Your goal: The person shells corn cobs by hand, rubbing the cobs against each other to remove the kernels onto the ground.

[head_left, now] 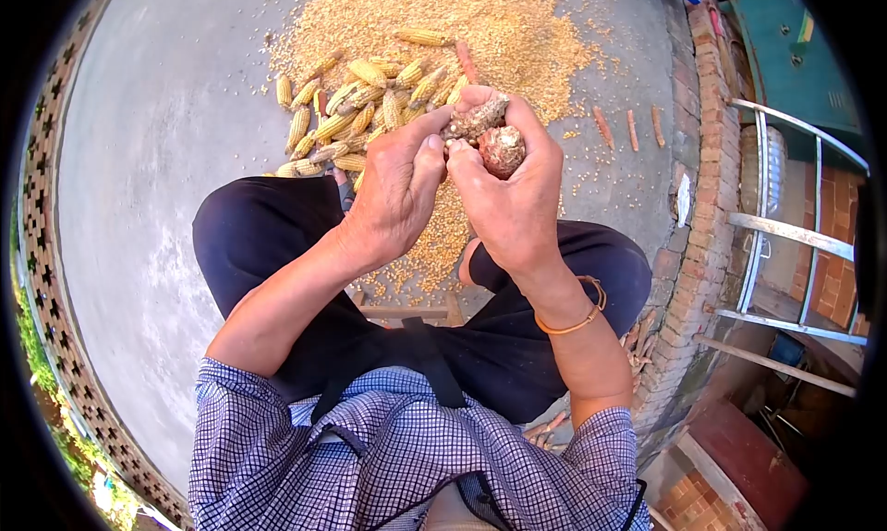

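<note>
In front of my knees, my left hand and my right hand are closed together around two knobbly, pale and reddish pieces that look like corn cobs. The upper cob lies slanted between the fingers of both hands. Tucked against my right palm, the lower cob shows its rounded reddish end. My thumbs press close to the cobs, and the fingertips behind them are hidden. Just beyond my hands lies a heap of yellow ears of corn, beside a wide pile of loose kernels.
Several bare reddish cobs lie on the grey concrete floor to the right. A low brick edge runs along that side, with a metal ladder-like frame beyond it. More kernels lie between my legs.
</note>
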{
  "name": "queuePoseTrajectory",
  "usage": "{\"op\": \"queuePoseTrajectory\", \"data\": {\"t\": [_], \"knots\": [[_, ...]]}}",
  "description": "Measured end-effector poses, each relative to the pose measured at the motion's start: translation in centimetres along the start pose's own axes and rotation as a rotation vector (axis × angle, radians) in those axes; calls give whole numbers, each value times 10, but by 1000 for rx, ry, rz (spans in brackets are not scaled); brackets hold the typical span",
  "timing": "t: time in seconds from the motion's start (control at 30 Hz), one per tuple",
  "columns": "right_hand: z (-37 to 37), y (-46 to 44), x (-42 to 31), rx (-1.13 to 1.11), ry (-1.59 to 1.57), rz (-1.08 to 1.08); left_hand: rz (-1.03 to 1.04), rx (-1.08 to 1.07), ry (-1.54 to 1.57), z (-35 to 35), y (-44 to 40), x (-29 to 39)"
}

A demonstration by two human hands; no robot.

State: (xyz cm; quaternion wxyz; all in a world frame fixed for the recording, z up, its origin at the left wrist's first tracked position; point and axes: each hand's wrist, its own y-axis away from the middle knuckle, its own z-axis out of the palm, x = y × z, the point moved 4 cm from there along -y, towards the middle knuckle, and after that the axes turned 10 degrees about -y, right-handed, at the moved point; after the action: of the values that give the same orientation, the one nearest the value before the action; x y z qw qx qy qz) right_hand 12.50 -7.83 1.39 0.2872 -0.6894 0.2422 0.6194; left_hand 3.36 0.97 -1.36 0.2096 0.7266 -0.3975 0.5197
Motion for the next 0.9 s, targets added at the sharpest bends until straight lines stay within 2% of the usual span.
{"op": "queuePoseTrajectory", "data": {"t": [0.03, 0.13, 0.23, 0.3, 0.37, 0.43, 0.53, 0.63, 0.73, 0.9], "knots": [[-1, 0, -1, -1, -1, 6, 4, -13, 12, 0, 0, 1], [-2, -1, -3, -8, 37, -159, 28, -27, 67, 2, 1, 3], [-4, 1, -3, 21, -9, -150, 62, -19, 143, 1, 1, 10], [-7, 1, -5, 7, -67, -58, -89, -137, 252, -1, 2, 14], [-11, -2, -4, -17, -124, 0, -122, -227, 281, -6, 2, 15], [-13, -7, -2, -50, -175, 30, -40, -288, 238, -10, 0, 15], [-8, -7, -3, -31, -243, 79, 27, -216, 257, -7, 1, 11], [-7, -8, -3, -24, -224, 62, 217, -109, 78, -8, 0, 10], [-7, -7, -10, -43, -168, 58, 220, -111, -148, -13, -2, 15], [-11, -7, -11, -28, -100, 113, 220, -74, -249, -9, -2, 16]]}}
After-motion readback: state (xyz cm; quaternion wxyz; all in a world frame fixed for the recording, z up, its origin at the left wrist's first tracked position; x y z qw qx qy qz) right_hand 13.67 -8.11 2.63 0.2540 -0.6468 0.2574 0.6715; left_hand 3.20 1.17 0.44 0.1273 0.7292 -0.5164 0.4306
